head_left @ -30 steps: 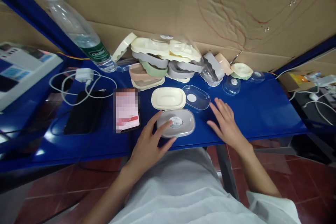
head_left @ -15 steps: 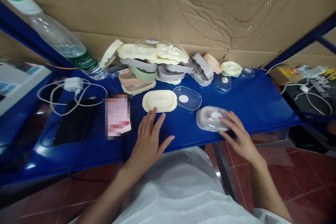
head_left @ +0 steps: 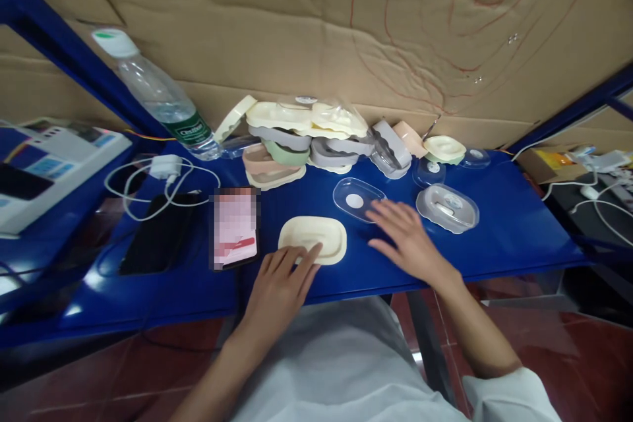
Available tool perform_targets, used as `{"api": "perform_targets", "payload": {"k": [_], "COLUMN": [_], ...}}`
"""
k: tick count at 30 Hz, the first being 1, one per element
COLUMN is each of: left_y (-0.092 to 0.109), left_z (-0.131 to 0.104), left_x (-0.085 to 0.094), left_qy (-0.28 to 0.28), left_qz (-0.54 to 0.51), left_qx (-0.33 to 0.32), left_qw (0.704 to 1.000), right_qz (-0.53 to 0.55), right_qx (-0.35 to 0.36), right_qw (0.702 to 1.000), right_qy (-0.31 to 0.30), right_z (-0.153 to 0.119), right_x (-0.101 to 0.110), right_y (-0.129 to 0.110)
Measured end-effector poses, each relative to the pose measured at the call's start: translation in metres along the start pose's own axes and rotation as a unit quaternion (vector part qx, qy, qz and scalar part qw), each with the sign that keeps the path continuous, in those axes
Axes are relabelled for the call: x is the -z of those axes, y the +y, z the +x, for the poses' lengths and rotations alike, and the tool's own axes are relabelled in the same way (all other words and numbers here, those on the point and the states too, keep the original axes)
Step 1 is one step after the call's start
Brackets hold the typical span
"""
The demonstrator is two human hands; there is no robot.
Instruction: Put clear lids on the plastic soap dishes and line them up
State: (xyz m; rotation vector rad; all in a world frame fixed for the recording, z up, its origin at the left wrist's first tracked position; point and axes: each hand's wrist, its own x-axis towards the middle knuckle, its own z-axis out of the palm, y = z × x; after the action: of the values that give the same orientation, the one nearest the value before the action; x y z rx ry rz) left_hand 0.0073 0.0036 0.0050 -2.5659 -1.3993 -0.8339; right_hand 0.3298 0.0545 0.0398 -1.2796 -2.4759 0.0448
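A cream oval dish (head_left: 331, 232) lies near the front of the blue table. My left hand (head_left: 284, 280) is on its near left side, index finger over the top and the other fingers curled at the rim. My right hand (head_left: 408, 237) reaches, fingers stretched, to the near right edge of a clear plastic lid (head_left: 349, 188) with a round white label. Whether it touches the lid is hard to tell. Right of that hand sits a grey oval container (head_left: 448, 208) under a clear lid, with a small pale item visible inside.
Behind stand stacked containers (head_left: 281, 125) in cream, grey, green and pink, against a cardboard wall (head_left: 247, 20). To the left are a phone with a blurred screen (head_left: 236, 227), a black device (head_left: 155, 237), a white charger (head_left: 165, 166) and a water bottle (head_left: 168, 99).
The cream dish has come toward me with my left hand. My right hand has let go of the grey container and moved left to the clear lid. The view has shifted.
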Motion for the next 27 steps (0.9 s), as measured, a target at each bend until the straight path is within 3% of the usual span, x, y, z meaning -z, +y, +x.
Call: {"api": "perform_targets", "payload": {"k": [3,7,11,14,20,24,27], "left_y": [-0.001,0.0,0.001,0.001,0.001,0.002,0.003], "left_z": [-0.004,-0.004,-0.006,-0.008,-0.01,-0.009,-0.007], "left_x": [0.001,0.0,-0.001,-0.002,-0.004,-0.004,-0.004], "left_qy": [0.009,0.015,0.025,0.038,0.044,0.048,0.015], "left_qz": [-0.009,-0.029,-0.056,-0.076,-0.078,-0.066,-0.064], "left_qx": [-0.017,-0.016,-0.019,-0.017,0.004,0.031,0.019], "left_qw": [1.0,0.999,0.998,0.996,0.996,0.996,0.998], "right_qz": [0.011,0.014,-0.017,-0.028,0.012,0.008,-0.029], "right_qx": [0.051,0.034,0.026,0.042,0.161,0.218,0.231], "right_qw": [0.997,0.997,0.999,0.999,0.986,0.976,0.972], "right_qy": [-0.064,-0.07,-0.042,0.002,0.028,-0.021,-0.026], "right_z": [0.017,0.021,0.024,0.037,0.103,0.157,0.207], "right_x": [-0.017,-0.027,-0.015,0.005,0.034,0.025,0.013], "right_y": [-0.02,-0.009,0.002,-0.008,-0.043,-0.059,-0.074]}}
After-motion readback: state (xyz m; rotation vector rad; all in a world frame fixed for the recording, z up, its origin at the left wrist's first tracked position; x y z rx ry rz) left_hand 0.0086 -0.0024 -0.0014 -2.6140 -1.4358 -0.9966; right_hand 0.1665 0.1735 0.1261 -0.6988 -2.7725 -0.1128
